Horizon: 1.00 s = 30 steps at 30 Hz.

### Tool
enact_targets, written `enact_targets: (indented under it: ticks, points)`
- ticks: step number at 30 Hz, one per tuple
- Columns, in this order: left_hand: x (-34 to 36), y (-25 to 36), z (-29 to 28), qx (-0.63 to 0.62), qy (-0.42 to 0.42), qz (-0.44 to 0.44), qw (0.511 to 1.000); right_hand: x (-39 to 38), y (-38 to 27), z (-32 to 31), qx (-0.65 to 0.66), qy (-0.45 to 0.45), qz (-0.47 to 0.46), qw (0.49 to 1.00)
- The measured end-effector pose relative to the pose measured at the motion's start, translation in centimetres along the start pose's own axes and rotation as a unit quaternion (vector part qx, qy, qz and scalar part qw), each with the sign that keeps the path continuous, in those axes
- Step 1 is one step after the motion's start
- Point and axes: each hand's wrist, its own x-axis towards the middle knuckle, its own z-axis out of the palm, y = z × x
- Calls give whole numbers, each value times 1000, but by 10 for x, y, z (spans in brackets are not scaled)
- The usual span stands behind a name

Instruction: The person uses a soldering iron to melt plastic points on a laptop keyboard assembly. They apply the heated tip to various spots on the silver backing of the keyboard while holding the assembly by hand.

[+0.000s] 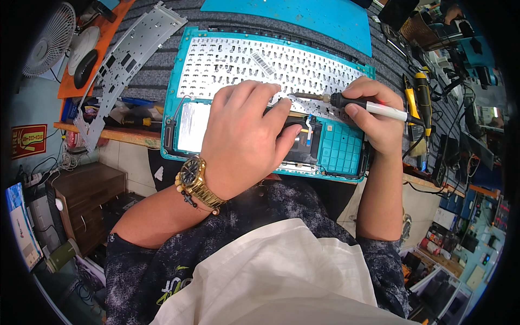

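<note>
A teal laptop top case lies upside down on the bench, the white back of its keyboard facing up. My left hand, with a gold watch on the wrist, rests flat on the case's lower middle, fingers spread and pressing near the keyboard's lower edge. My right hand grips a soldering iron with a black and white handle. Its metal tip points left and touches the keyboard's lower edge just beside my left fingertips.
A grey perforated metal keyboard plate lies at the left on the ribbed mat. A blue mat sits behind the case. Yellow-handled tools lie at the right. A white fan and a black mouse stand far left.
</note>
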Motion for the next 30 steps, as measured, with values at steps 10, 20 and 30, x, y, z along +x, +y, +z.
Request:
enact_targets:
  ticks: [10,20,30]
  points:
    - [1,0,-2,0,-5,2,1000,0,2,-1,5,4,-18,1000]
    - [6,2,-3,16,-24,20,999,-7,12,-8,122,129,14,984]
    - [8,0,-1,22,-76,48,996,-5,9,-11,141,173,4,975]
